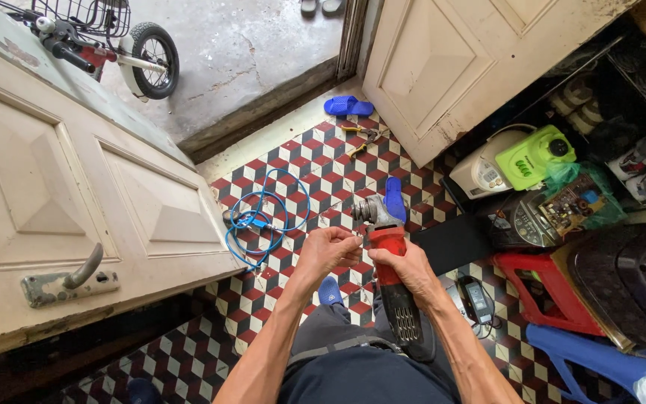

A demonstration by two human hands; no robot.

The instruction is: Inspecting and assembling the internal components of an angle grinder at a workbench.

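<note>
The head camera looks straight down at a person who stands on a floor of red, black and white tiles point(315, 161). The right hand point(410, 268) grasps the red body of an angle grinder point(389, 262), which is held in the air in front of the body, a little right of the middle, with its metal head pointing to the far side. The left hand point(328, 251) is clenched just beside the grinder head, and its fingers pinch something small near it; what it is, I cannot tell. On the floor to the left lies a coiled blue cable point(267, 217). Farther away are pliers point(360, 138) and a blue sandal point(349, 105) near the doorway. An open cream door point(76, 187) fills the left side. At the right are a red stool point(543, 288), a white rice cooker point(484, 170) and a green appliance point(536, 155).
</note>
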